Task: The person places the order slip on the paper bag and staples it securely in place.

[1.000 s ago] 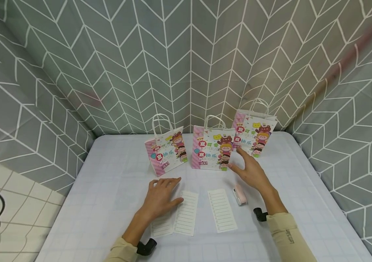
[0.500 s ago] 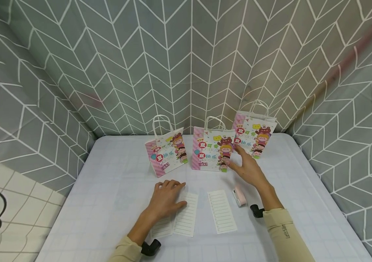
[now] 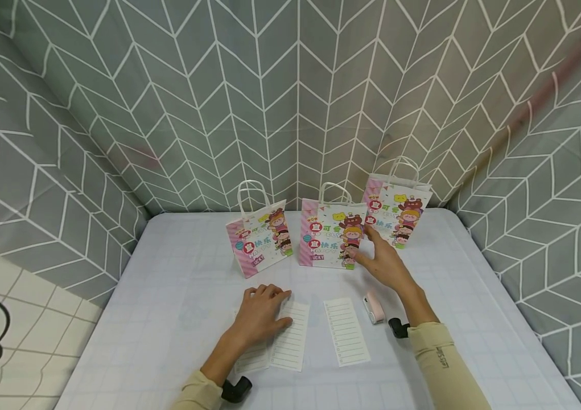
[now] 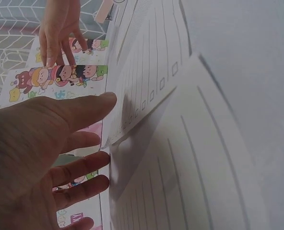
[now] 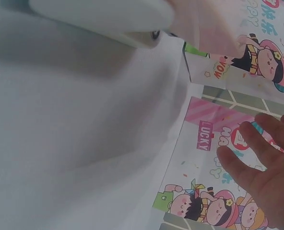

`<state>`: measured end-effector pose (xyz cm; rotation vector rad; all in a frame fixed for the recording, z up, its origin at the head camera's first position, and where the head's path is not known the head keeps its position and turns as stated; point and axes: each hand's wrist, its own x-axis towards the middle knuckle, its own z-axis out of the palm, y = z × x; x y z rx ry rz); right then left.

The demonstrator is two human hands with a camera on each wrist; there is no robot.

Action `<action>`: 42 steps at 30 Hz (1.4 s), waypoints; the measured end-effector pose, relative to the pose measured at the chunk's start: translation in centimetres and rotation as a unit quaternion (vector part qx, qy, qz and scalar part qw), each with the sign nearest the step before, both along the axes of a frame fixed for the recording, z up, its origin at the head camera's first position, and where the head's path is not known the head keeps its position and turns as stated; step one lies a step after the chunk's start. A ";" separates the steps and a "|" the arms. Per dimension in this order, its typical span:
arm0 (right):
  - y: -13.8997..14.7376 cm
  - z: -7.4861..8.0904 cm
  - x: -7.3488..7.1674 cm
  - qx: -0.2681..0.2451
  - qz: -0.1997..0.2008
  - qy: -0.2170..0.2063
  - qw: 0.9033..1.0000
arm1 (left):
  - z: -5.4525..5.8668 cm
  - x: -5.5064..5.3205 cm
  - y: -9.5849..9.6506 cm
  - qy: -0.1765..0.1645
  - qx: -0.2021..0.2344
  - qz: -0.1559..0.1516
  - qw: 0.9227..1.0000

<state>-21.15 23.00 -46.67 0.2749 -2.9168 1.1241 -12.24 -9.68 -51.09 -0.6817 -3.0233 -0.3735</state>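
Pink-and-white paper bag (image 3: pixel 327 230) stands between two matching bags (image 3: pixel 259 240) on the table (image 3: pixel 167 285), a person's right hand (image 3: pixel 387 265) at its right edge, thumb and fingers spread wide; contact cannot be told. The left hand (image 3: pixel 259 316), fingers loosely parted, is over two ruled slips (image 3: pixel 291 344); a third slip (image 3: pixel 346 332) lies near a small pink object (image 3: pixel 374 306).

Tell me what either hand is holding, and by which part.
The left hand holds nothing. The fingers of the right hand are at the right edge of the middle bag; whether they grip it cannot be told.
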 end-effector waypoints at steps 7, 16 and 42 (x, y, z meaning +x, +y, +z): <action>0.0 0.1 -0.4 0.000 0.002 -0.001 1.000 | -0.2 -0.1 0.4 0.012 -0.010 -0.010 1.000; -0.2 0.2 -0.5 -0.007 0.008 -0.008 1.000 | -0.2 0.0 0.5 0.014 -0.007 -0.007 1.000; -0.9 -0.2 -0.9 0.002 0.001 0.015 1.000 | -0.4 0.0 0.4 0.014 0.016 0.007 1.000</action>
